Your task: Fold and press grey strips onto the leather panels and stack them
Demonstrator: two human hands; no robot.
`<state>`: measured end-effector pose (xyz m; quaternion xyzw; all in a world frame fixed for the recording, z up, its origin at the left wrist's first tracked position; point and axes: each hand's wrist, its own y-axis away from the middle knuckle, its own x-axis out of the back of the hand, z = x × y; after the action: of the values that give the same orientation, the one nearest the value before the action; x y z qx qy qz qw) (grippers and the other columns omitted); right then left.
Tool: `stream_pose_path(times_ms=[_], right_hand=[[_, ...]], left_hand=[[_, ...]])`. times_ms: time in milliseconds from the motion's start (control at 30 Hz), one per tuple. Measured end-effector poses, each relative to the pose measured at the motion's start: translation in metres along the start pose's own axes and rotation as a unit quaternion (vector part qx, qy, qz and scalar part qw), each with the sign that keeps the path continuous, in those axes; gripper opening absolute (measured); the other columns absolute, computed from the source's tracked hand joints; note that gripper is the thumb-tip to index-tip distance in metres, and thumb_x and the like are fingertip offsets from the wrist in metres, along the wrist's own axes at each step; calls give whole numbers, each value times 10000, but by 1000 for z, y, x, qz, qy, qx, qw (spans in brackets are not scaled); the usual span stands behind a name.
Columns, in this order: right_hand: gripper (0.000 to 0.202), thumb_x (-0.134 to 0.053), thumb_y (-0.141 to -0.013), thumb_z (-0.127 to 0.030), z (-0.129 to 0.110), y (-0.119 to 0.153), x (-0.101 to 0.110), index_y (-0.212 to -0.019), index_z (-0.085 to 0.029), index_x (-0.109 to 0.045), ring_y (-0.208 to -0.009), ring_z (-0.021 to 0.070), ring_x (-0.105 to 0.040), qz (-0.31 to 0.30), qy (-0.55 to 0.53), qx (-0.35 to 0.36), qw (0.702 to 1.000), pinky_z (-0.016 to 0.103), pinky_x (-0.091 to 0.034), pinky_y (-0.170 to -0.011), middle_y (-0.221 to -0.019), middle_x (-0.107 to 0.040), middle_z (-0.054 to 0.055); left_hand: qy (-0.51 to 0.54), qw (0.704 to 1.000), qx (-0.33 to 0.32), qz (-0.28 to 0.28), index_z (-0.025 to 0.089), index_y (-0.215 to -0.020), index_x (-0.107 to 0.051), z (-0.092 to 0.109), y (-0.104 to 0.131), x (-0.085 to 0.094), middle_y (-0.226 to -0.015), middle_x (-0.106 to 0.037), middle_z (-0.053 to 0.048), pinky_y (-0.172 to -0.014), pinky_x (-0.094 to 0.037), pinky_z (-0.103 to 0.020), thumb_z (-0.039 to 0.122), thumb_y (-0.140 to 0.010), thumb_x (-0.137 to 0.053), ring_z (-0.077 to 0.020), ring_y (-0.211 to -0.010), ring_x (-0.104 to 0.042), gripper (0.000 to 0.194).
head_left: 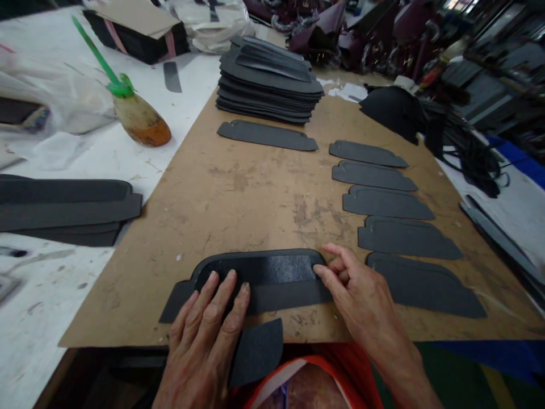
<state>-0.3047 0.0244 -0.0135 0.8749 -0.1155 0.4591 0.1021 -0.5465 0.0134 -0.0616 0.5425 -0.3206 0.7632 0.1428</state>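
A long dark panel (289,292) lies on the brown board near its front edge, with a shiny patch on its upper part. My left hand (208,329) rests palm down on the panel's left part, its fingers spread. At the panel's right end is my right hand (353,284); its thumb and fingertips are at the rounded corner, bent but apart, and nothing shows between them. A small dark piece (259,349) sticks out beside my left hand, over the board's front edge; whether my thumb touches it is hidden.
Several similar dark panels (409,236) lie in a column at right. A tall stack (268,82) and a single panel (268,135) are at the back. More panels (63,207) lie left, below a glue bottle (140,119) with a green nozzle.
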Motion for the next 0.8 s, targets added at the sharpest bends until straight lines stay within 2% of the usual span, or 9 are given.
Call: stream_pose_path(times_ms=[233,433,567,700,800], right_hand=[[212,-593,-788,-352,1,-7,3,-953,-219,-589,-599,155,-557,-5,40,-11,999,278,-394,-570,-640,-546,-37],[198,-525,-800,-258,-2,-9,6,-978,-186,-574,-718,170,-559,3,23,60,998,299,-423,-650,-779,-564,19],[252,-473,-799,-216,3,-14,9,-1030,-173,-563,-691,159,-550,0,1,65,998,306,-448,-625,-834,-544,36],[285,-458,-790,-210,12,-18,10,-1058,-167,-546,-517,93,-497,-6,-113,35,993,245,-417,-454,-830,-530,13],[276,-524,-793,-288,17,-17,13,-1050,-189,-528,-427,48,-429,50,-284,10,958,211,-359,-356,-891,-549,1]], left_hand=[[14,1000,17,-5,188,-1473,-193,6,-1,4,-1501,-297,-105,-1114,-207,-410,112,-840,-424,-266,-1398,-209,679],[5,1000,19,-11,211,-1461,-226,1,1,0,-1491,-327,-97,-1088,-268,-442,118,-806,-436,-276,-1388,-236,694],[-1,1000,17,13,194,-1429,-304,2,1,-4,-1466,-368,-112,-1074,-296,-463,49,-775,-388,-273,-1383,-253,675],[-14,999,31,14,182,-1389,-374,6,-2,-4,-1448,-392,-118,-1075,-307,-478,1,-754,-366,-266,-1385,-254,661],[-23,999,31,9,176,-1360,-421,6,-3,-2,-1434,-412,-121,-1063,-337,-480,-9,-721,-385,-270,-1373,-283,666]])
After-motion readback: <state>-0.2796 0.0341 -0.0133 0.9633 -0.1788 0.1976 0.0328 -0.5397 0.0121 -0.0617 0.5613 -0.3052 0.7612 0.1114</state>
